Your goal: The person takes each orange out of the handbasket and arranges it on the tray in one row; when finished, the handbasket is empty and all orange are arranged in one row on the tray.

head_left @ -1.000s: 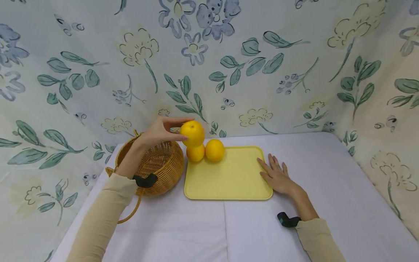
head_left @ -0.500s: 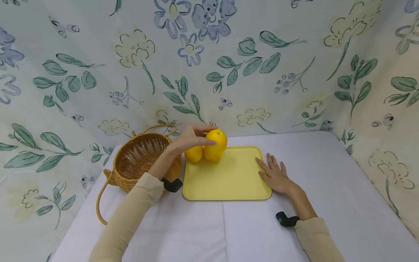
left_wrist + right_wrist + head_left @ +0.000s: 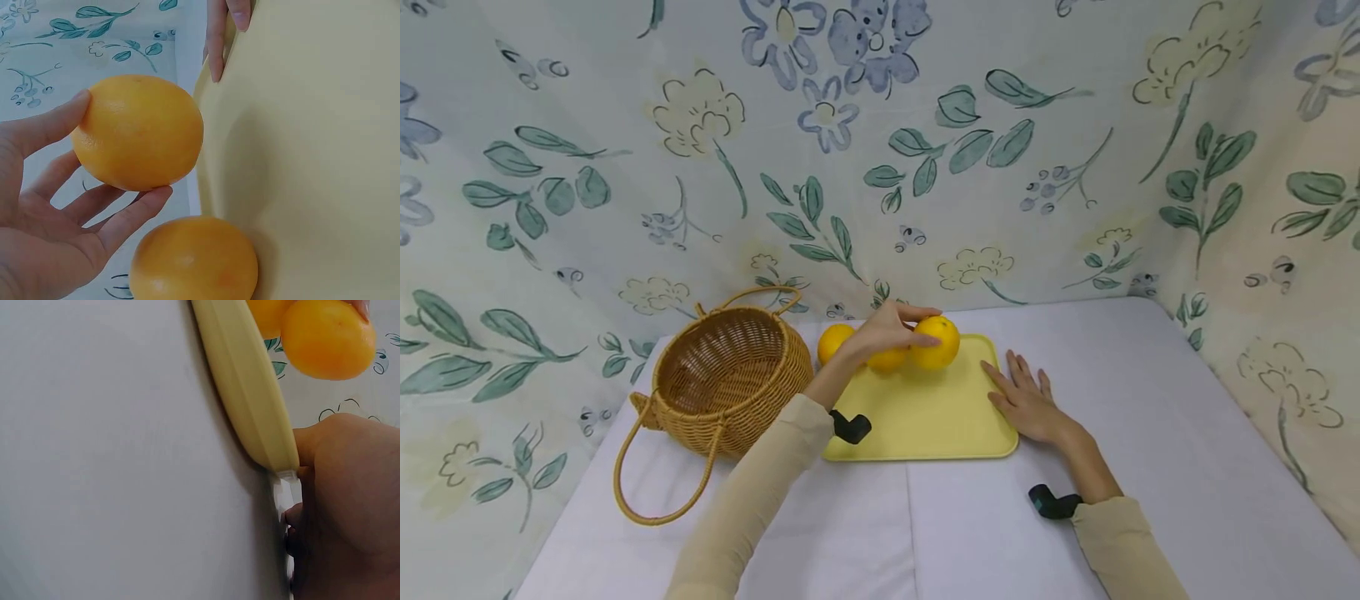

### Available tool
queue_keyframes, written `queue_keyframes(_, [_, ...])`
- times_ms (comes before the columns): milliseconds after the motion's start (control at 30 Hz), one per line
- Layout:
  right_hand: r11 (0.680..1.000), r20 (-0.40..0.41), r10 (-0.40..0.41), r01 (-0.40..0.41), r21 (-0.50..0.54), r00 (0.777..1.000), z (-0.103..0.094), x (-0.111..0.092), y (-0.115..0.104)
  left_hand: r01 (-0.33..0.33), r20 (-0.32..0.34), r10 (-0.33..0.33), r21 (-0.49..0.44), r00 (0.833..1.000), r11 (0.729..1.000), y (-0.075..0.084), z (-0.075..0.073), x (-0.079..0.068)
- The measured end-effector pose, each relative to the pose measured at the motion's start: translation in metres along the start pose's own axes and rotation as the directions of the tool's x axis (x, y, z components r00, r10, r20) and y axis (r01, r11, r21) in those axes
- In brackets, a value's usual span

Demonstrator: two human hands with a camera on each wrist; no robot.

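Observation:
My left hand (image 3: 889, 328) pinches an orange (image 3: 938, 342) between thumb and fingers, over the back part of a yellow tray (image 3: 925, 429). In the left wrist view the held orange (image 3: 139, 132) casts a shadow on the tray, and another orange (image 3: 194, 259) lies close below it. Two oranges sit at the tray's back left: one (image 3: 835, 342) in the corner, the other (image 3: 886, 361) partly hidden by my left hand. My right hand (image 3: 1028, 406) rests with spread fingers at the tray's right edge and holds nothing.
A round wicker basket (image 3: 767, 417) stands left of the tray, with one handle lying toward the front and the other raised at the back. A white cloth (image 3: 842, 533) covers the table. Behind it hangs a flowered curtain (image 3: 880, 225).
My left hand has carried the orange from beside the basket rightward, past the two other oranges, and lower over the tray. The right hand has stayed at the tray's edge.

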State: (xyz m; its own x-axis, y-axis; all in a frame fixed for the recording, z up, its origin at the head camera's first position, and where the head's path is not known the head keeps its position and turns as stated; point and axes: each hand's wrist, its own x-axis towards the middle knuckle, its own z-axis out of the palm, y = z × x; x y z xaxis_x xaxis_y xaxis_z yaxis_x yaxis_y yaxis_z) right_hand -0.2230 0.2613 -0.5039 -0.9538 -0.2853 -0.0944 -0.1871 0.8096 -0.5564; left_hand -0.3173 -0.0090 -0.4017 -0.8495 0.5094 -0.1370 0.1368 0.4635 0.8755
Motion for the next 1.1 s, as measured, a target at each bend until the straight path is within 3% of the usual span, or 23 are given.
queue_keyframes(133, [1.0,0.005,0.005,-0.005,-0.007,1.0,0.0,0.001,0.001,0.038,0.009,-0.038,-0.006,0.999,0.999,-0.003,0.011,0.009])
queue_keyframes(333, [1.0,0.012,0.019,-0.019,-0.012,1.0,0.001,0.003,-0.001,0.032,0.003,-0.032,0.103,0.999,0.994,-0.006,0.02,0.016])
queue_keyframes(533, [1.0,0.011,0.024,-0.024,-0.014,1.0,0.001,0.002,-0.001,0.034,-0.008,-0.033,0.182,0.999,0.983,0.0,0.026,0.017])
queue_keyframes(767, [1.0,0.003,0.01,-0.01,-0.007,1.0,0.0,0.002,0.001,0.018,-0.076,0.004,0.278,0.997,0.96,0.006,0.023,0.017])
queue_keyframes(1100, [1.0,-0.003,-0.006,0.006,0.0,1.0,0.001,0.0,0.002,-0.041,-0.045,0.058,0.304,0.997,0.952,-0.005,0.013,0.018])
